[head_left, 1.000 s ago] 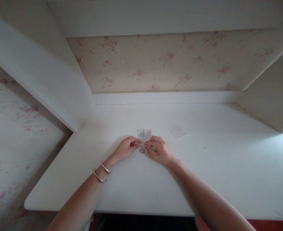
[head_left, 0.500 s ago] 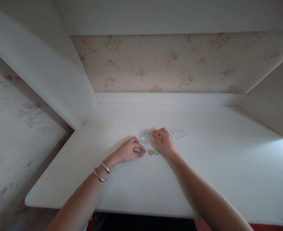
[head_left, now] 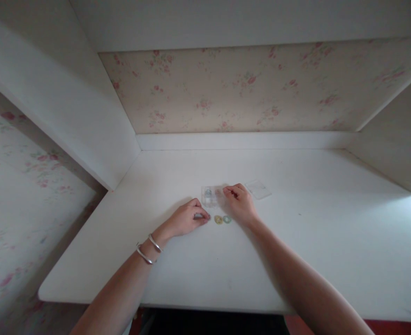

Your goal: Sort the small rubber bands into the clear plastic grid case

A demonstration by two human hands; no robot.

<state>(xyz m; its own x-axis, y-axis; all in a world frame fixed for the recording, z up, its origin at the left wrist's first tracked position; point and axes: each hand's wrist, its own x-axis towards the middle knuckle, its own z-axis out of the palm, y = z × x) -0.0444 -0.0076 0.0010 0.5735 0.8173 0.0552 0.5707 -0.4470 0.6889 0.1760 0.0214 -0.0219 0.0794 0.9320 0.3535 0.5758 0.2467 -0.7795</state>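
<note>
Sorting small coloured rings beside a clear plastic box on a white desk.

Right hand pinches at the box's right edge, fingertips closed; what they hold, cannot tell. Left hand rests curled, pinching a small pale piece at its fingertips. Yellow ring and green ring lie touching, between the hands. Clear lid lies apart, right of the box; nothing blocks reach.
</note>
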